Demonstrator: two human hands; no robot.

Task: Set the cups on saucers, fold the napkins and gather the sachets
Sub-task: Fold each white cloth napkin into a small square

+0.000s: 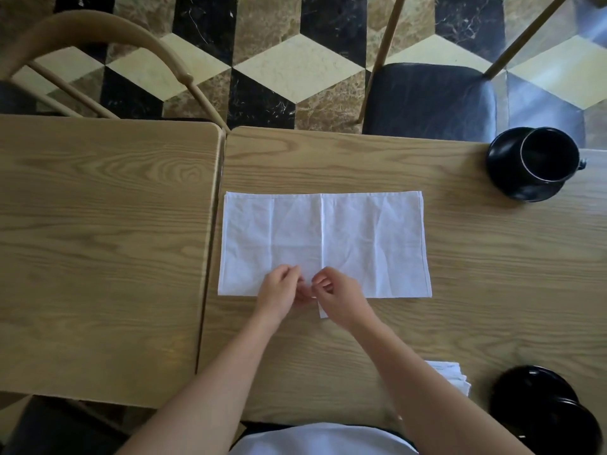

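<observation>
Meanwhile both hands [308,292] pinch the napkin [361,238]; cup [549,155] sits on saucer [512,187].

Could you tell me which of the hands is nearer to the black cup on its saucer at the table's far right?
Right. The right hand pinches the near edge of the white napkin, down-left of the black cup. The left hand sits just beyond it, farther from the cup.

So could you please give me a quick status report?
Both hands, left and right, pinching the napkin's near edge. Far cup on saucer. Nothing blocking.
</observation>
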